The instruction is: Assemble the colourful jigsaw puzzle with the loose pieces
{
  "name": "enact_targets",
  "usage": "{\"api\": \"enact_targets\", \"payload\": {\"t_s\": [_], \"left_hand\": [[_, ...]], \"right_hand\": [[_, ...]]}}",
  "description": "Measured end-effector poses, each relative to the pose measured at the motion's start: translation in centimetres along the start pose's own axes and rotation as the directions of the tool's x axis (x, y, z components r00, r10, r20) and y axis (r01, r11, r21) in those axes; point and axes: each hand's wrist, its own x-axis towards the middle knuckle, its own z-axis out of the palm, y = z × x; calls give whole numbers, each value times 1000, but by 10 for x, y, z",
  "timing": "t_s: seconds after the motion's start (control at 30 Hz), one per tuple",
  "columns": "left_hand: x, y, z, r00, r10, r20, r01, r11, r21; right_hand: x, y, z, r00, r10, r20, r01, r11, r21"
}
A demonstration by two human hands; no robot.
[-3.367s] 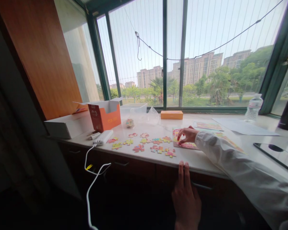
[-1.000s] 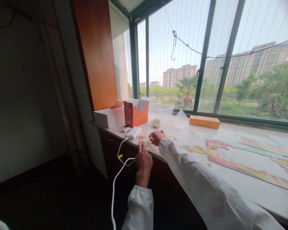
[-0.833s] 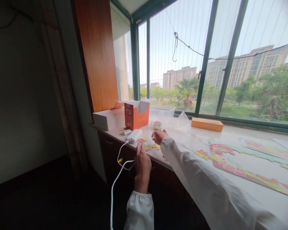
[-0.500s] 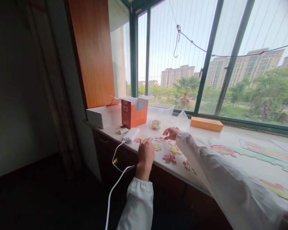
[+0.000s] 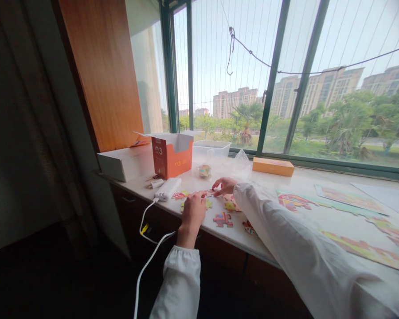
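The left hand (image 5: 193, 213), fingers bent and grip undetermined, was found just beside a pinkish puzzle piece (image 5: 209, 193) on the worktop (image 5: 237, 231), with the right hand (image 5: 224, 186), fingers curled and hold likewise undetermined, to its right; a light edge pinch was judged advisable.

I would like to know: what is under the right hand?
Part of a pink puzzle piece shows beside the right hand, on the white counter. The rest is covered, so its full shape and any grip cannot be seen.
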Motion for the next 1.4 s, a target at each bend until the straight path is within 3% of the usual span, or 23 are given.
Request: {"api": "enact_targets", "payload": {"t_s": [0.13,0.37,0.57,0.7,0.87,1.03,1.23,1.4], "left_hand": [[5,-2,1,999,31,-29,-29,999,44],[15,-6,2,999,34,-3,-34,993,116],[15,-3,-2,999,30,-23,-26,985,173],[12,-3,-4,998,25,-50,-17,987,161],[9,-3,-5,996,46,-83,-34,989,142],[8,-3,-4,994,46,-97,-34,992,120],[11,-7,-1,994,22,-108,-9,993,119],[13,-8,1,991,-12,-130,34,986,166]], "right_hand": [[-1,-2,-3,999,41,0,-41,998,42],[-6,-5,-6,999,-33,-16,36,979,202],[-8,-7,1,994,-3,-107,10,997,72],[-18,-2,-8,984,33,-177,-27,999,32],[-49,30,-42,966,80,-247,-98,993,-64],[-105,73,-64,945,57,-323,-134,966,-221],[-169,110,-55,914,24,-406,-115,973,-201],[-178,128,-39,918,102,-383,-170,974,-148]]}}
